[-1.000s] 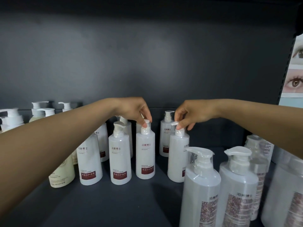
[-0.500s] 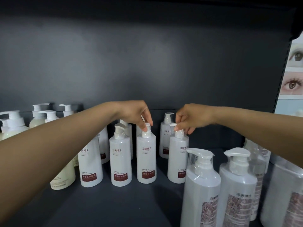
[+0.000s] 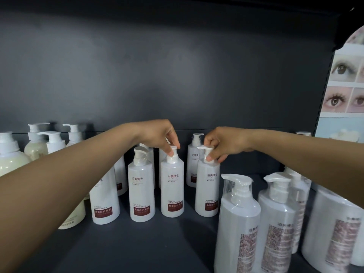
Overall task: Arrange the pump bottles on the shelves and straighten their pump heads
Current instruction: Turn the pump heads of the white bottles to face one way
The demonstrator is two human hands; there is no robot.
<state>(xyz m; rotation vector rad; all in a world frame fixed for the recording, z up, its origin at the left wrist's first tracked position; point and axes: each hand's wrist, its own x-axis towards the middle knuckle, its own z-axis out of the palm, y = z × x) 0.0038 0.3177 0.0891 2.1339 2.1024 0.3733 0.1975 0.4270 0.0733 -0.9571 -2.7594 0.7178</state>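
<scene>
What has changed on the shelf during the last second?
The right hand turned its bottle's pump head, so the spout now points left. The left hand stayed pinched on its pump head. The bottles did not visibly shift.

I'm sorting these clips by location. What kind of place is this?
Most likely a shop's hair-care or beauty aisle. Many identical keratin conditioner bottles stand in rows on a dark display shelf, some larger pump bottles are still plastic-wrapped, and an eye poster hangs at the right.
</scene>
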